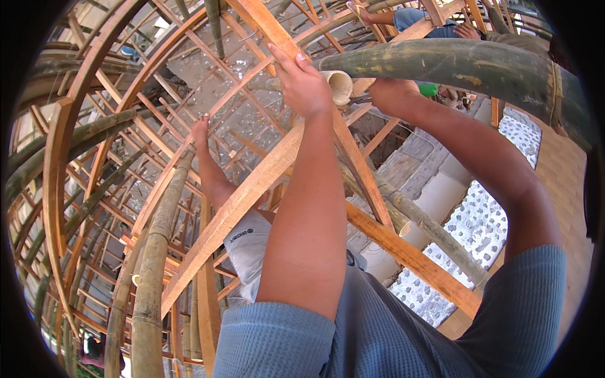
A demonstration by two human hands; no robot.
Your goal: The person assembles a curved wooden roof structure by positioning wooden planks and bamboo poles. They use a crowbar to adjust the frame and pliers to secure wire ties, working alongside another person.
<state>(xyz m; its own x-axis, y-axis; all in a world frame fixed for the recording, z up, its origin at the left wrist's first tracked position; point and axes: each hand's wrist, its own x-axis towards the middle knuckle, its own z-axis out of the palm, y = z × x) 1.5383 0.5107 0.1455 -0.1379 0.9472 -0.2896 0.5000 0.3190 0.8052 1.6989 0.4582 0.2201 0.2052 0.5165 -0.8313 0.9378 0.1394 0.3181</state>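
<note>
My left hand (pixel 305 82) grips a squared wooden beam (pixel 268 25) that rises away at the top middle, thumb and fingers against its sides. Just right of that hand is the cut, hollow end of a pale bamboo pole (pixel 341 87). My right hand (pixel 392 97) is curled below a thick green bamboo pole (pixel 447 63), which hides part of it. Something dark and thin shows by its fingers, too small to name. Near my right wrist is a bright green object (pixel 428 89). A diagonal wooden beam (pixel 236 217) passes beneath my left forearm.
A lattice of wooden strips and bamboo poles (pixel 154 271) fills the left, with ground far below. My bare foot (pixel 200 129) rests on the frame. Another person's leg (pixel 381 17) and hand show at the top right. A stone-patterned surface (pixel 469 233) lies at the lower right.
</note>
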